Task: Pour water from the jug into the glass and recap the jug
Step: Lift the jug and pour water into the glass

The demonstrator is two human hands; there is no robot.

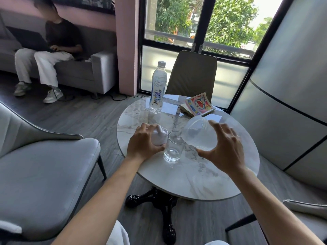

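Note:
My right hand [224,147] grips a translucent plastic jug [198,132], tipped to the left with its mouth over the rim of a clear glass [174,147]. The glass stands upright on the round marble table [194,183], between my two hands, with a little water at its bottom. My left hand [141,144] holds the jug's whitish lid [159,137], which has a small spout on top, just left of the glass and close to the tabletop.
A capped plastic water bottle [157,85] stands at the table's far left. A colourful comic book [199,105] lies at the far right. Chairs stand beyond the table [192,75] and at my left [44,174]. A person [49,50] sits on a sofa.

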